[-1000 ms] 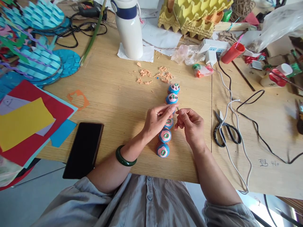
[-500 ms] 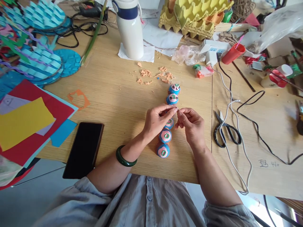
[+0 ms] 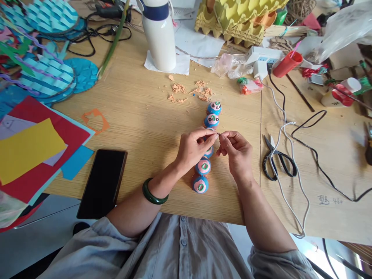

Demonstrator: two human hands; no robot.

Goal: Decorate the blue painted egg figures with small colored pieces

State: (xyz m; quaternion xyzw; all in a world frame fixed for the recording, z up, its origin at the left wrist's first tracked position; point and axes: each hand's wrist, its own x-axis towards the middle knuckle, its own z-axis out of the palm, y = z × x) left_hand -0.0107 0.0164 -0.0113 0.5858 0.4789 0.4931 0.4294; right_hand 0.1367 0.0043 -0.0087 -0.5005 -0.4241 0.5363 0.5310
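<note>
A row of blue domed pieces (image 3: pixel 202 166) with pink and green decoration runs up the table below my hands. The two farthest domes (image 3: pixel 212 120) also carry small dark rings. My left hand (image 3: pixel 194 149) is over the middle of the row, thumb and forefinger pinched, covering part of the domes there. Opposite it, my right hand (image 3: pixel 236 153) pinches with its thumb and forefinger. Between the two sets of fingertips is a tiny dark bit (image 3: pixel 219 134), too small to name.
Black-handled scissors (image 3: pixel 279 159) lie right of my right hand, under a white cable (image 3: pixel 286 145). A phone (image 3: pixel 102 184) and coloured paper (image 3: pixel 31 151) lie left. Orange shavings (image 3: pixel 178 88), a white bottle (image 3: pixel 159 37) and yellow egg cartons (image 3: pixel 241 21) are farther back.
My right fingertips have shifted slightly to the right, away from the left ones. The left hand and the domes stay in nearly the same place.
</note>
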